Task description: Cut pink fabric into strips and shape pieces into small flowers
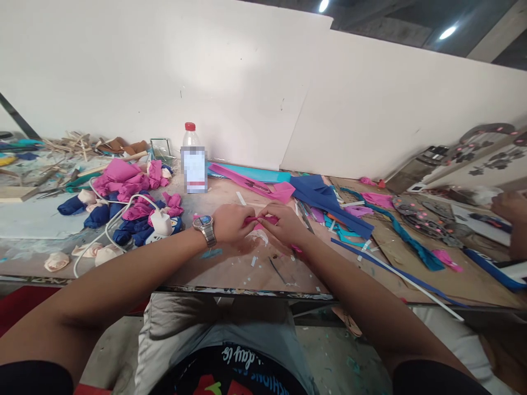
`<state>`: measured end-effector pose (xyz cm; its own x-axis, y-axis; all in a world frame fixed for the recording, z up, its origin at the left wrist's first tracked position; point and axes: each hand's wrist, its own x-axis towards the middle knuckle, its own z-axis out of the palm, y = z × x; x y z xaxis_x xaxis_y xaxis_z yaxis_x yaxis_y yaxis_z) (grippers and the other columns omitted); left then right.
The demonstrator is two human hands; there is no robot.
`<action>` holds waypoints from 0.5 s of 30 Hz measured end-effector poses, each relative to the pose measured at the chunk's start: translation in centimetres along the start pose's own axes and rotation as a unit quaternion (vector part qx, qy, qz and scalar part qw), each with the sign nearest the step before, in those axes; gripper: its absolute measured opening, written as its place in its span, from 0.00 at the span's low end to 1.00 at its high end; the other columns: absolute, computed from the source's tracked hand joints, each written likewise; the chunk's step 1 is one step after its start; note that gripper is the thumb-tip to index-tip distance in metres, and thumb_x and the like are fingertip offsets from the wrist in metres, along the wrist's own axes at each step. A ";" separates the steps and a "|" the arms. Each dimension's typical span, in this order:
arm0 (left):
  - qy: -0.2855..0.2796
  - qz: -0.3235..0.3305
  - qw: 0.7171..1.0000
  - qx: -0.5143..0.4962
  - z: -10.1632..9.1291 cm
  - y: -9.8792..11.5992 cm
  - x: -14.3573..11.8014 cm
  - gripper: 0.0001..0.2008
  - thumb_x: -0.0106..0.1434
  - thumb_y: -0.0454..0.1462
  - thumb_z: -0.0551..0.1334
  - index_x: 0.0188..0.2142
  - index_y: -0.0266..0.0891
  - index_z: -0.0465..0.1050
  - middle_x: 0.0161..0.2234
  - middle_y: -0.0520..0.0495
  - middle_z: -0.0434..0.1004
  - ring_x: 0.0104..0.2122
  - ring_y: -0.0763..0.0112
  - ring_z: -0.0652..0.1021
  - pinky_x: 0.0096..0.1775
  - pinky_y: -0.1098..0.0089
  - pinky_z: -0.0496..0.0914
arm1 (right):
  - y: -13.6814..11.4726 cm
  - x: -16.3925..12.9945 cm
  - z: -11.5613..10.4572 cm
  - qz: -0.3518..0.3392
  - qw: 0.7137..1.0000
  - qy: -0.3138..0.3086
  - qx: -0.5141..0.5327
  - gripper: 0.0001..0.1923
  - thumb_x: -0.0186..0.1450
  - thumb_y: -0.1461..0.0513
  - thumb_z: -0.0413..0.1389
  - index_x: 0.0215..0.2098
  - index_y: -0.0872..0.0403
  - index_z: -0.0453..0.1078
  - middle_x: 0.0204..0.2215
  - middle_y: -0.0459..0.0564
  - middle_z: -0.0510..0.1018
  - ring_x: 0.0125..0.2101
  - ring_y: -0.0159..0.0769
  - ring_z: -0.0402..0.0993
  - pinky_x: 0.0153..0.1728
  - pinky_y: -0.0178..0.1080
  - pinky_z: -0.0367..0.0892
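Both hands meet over the table (230, 269), and a pink strip (260, 220) runs between them. The left hand (231, 224) has its fingers curled shut, pinching the strip's left end, with a watch (205, 227) on the wrist behind it. The right hand (284, 222) has its fingers closed on the right end, thumb and forefinger pressed down on the strip, so the piece spans the small gap from one set of fingertips to the other. A pale scrap (260, 237) lies on the table just under the fingers. Beyond the fingertips stands a bottle (192, 159) with a red cap, and pink sheets (263, 187) and blue sheets (325, 200) lie past the right fingers, toward the wall. To the left of the left fingers, near the watch, sit a white plug (161, 223) with its cable and a heap of pink and navy rolled pieces (127, 203). To the right of the right fingers a teal strip (407, 238) trails across brown card. At the far right edge, well apart from both hands, another person's hand (510, 207) shows.
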<state>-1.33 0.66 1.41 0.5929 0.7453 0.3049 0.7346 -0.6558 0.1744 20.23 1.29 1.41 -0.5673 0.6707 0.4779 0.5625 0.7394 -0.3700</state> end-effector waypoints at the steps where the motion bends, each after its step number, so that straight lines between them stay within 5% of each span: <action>1: 0.002 0.000 1.000 -0.003 0.0 0.0 0.0 0.17 0.69 0.48 0.53 0.37 0.42 0.75 0.33 0.45 0.81 0.32 0.62 0.79 0.31 0.66 0.61 | 0.0 0.0 0.0 -0.002 1.000 -0.001 0.001 0.09 0.68 0.57 0.57 0.36 0.52 0.76 0.34 0.51 0.81 0.36 0.41 0.75 0.40 0.43 0.67; 15: -0.003 0.012 1.000 -0.006 -0.3 0.1 0.0 0.18 0.71 0.46 0.51 0.35 0.42 0.76 0.31 0.45 0.80 0.31 0.63 0.77 0.29 0.66 0.57 | -0.1 0.0 -0.1 -0.003 1.000 -0.002 0.007 0.10 0.70 0.56 0.56 0.36 0.51 0.76 0.34 0.50 0.81 0.37 0.40 0.75 0.41 0.42 0.66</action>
<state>-1.40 0.57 1.70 0.6128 0.7294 0.3041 0.7158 -0.6754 0.1774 20.21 1.21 1.57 -0.5732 0.6669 0.4761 0.5511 0.7438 -0.3783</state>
